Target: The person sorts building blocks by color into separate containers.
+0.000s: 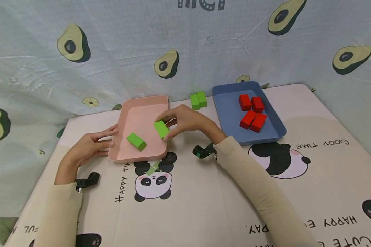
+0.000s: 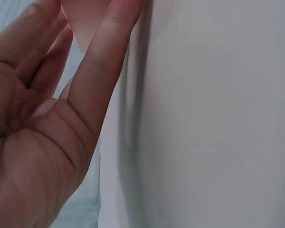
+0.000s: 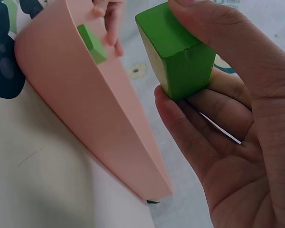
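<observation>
The right hand (image 1: 185, 120) pinches a green block (image 1: 161, 129) between thumb and fingers, over the right edge of the pink tray (image 1: 142, 116). In the right wrist view the held green block (image 3: 178, 52) is above the tray wall (image 3: 99, 109). Another green block (image 1: 136, 141) lies inside the pink tray. The left hand (image 1: 91, 147) touches the tray's left rim with its fingertips, fingers extended; in the left wrist view the hand (image 2: 52, 104) has its fingers at the pink tray's edge (image 2: 85, 19).
Two green blocks (image 1: 199, 100) stand side by side behind the right hand, between the trays. A blue tray (image 1: 230, 120) at the right holds several red blocks (image 1: 248, 119). A patterned cloth wall (image 1: 117, 44) rises behind the table.
</observation>
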The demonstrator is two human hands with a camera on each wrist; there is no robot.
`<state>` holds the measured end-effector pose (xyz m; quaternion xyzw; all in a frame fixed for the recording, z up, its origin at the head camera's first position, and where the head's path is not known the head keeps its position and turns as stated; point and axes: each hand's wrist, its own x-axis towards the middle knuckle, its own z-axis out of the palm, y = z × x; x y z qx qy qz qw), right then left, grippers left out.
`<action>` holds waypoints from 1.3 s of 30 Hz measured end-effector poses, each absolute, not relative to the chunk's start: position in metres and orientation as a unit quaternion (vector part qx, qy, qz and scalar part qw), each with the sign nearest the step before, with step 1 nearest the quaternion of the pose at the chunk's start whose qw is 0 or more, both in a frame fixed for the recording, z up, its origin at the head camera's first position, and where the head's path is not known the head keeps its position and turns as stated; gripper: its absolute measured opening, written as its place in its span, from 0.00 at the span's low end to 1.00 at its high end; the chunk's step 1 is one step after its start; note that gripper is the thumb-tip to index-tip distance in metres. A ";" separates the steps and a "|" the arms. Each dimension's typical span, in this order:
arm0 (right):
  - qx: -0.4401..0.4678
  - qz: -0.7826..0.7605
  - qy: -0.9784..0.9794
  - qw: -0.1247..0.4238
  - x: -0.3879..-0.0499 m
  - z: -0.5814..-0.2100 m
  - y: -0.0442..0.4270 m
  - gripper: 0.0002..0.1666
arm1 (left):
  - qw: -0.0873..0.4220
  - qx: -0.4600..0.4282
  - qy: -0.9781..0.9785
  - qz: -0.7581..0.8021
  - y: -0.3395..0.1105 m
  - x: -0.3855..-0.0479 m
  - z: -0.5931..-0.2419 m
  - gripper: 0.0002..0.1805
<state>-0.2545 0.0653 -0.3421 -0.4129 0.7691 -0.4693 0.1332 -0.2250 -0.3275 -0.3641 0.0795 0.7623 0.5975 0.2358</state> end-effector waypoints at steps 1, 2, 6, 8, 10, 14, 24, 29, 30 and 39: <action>-0.413 -0.467 0.771 0.131 -0.255 -0.342 0.064 0.40 | 0.231 0.084 0.768 0.591 -0.327 -0.225 -0.364 0.30; -0.413 -0.467 0.771 0.130 -0.255 -0.342 0.064 0.40 | 0.226 0.090 0.776 0.582 -0.327 -0.224 -0.363 0.30; -0.414 -0.461 0.774 0.128 -0.255 -0.342 0.058 0.40 | 0.203 0.116 0.812 0.534 -0.324 -0.222 -0.358 0.32; -0.412 -0.458 0.777 0.129 -0.256 -0.342 0.056 0.40 | 0.192 0.130 0.827 0.512 -0.322 -0.221 -0.355 0.32; -0.411 -0.450 0.783 0.126 -0.256 -0.343 0.054 0.41 | 0.178 0.143 0.841 0.491 -0.321 -0.220 -0.354 0.32; -0.409 -0.445 0.786 0.130 -0.257 -0.346 0.052 0.41 | 0.149 0.159 0.864 0.453 -0.319 -0.219 -0.354 0.28; -0.403 -0.435 0.793 0.137 -0.258 -0.350 0.051 0.40 | 0.120 0.177 0.886 0.411 -0.320 -0.220 -0.357 0.22; -0.415 -0.430 0.793 0.124 -0.260 -0.349 0.049 0.40 | 0.127 0.179 0.880 0.421 -0.322 -0.222 -0.357 0.23; -0.417 -0.429 0.792 0.121 -0.260 -0.349 0.048 0.40 | 0.130 0.180 0.877 0.427 -0.323 -0.222 -0.358 0.23; -0.426 -0.439 0.782 0.120 -0.263 -0.345 0.042 0.40 | 0.173 0.168 0.829 0.504 -0.328 -0.223 -0.364 0.24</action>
